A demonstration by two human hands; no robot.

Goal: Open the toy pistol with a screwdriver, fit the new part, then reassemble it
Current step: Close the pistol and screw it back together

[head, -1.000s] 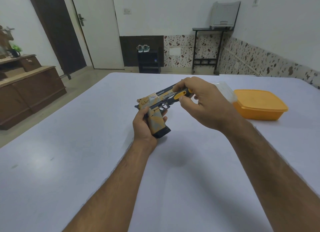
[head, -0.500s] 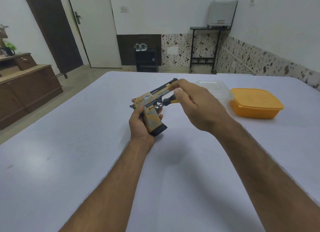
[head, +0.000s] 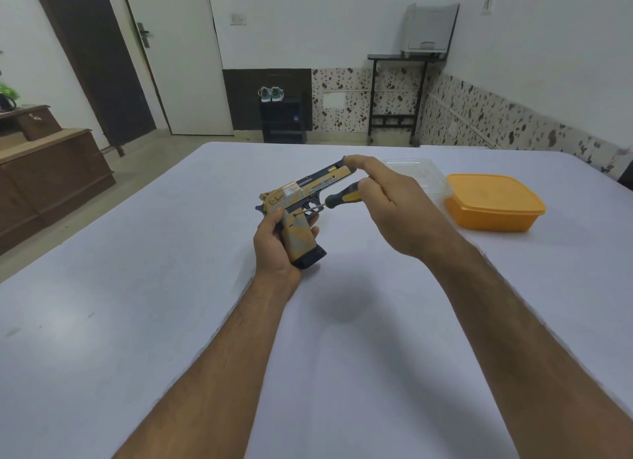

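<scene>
The toy pistol (head: 305,193) is tan and dark blue, held above the white table (head: 171,287) with its muzzle pointing away to the right. My left hand (head: 277,246) wraps its grip from behind. My right hand (head: 394,198) holds a small screwdriver (head: 342,197) with a black and yellow handle; its thin shaft slants down left and the tip rests on the frame just above the grip, near the trigger. My right index finger stretches along the slide to the muzzle.
An orange lidded box (head: 493,201) sits on the table to the right, with a clear plastic container (head: 418,174) behind it. A wooden cabinet (head: 51,177) stands left of the table. A door and a black stand are at the far wall.
The screwdriver has swung from lying along the slide to pointing down left, its tip now on the frame by the trigger. My right index finger has stretched out to the muzzle.
</scene>
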